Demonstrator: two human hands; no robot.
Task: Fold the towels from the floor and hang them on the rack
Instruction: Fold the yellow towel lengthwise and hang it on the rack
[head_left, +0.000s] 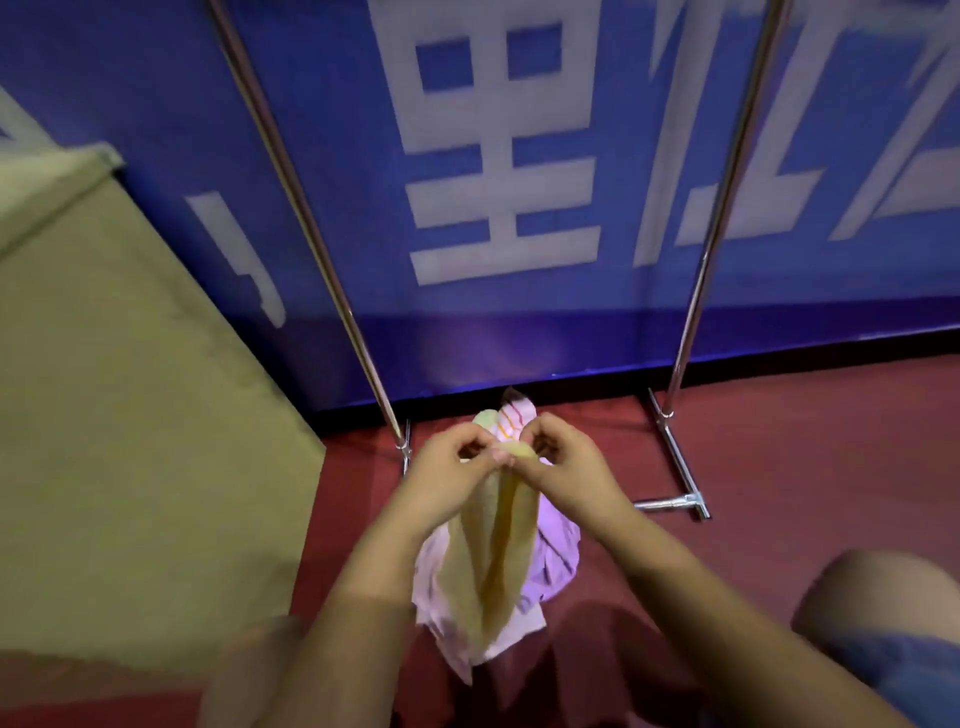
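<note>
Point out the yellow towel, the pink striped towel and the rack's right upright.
yellow towel (493, 561), head view, middle of hanging cloth.
pink striped towel (556, 545), head view, fold right of the yellow one.
rack's right upright (711, 228), head view, mid-pole.

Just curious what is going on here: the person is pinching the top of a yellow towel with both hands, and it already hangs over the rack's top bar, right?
Not quite. Both hands, left and right, pinch the top of the yellow towel, but it hangs free from the fingers, low between the rack's uprights, not over any bar. The head view shows this.
</note>
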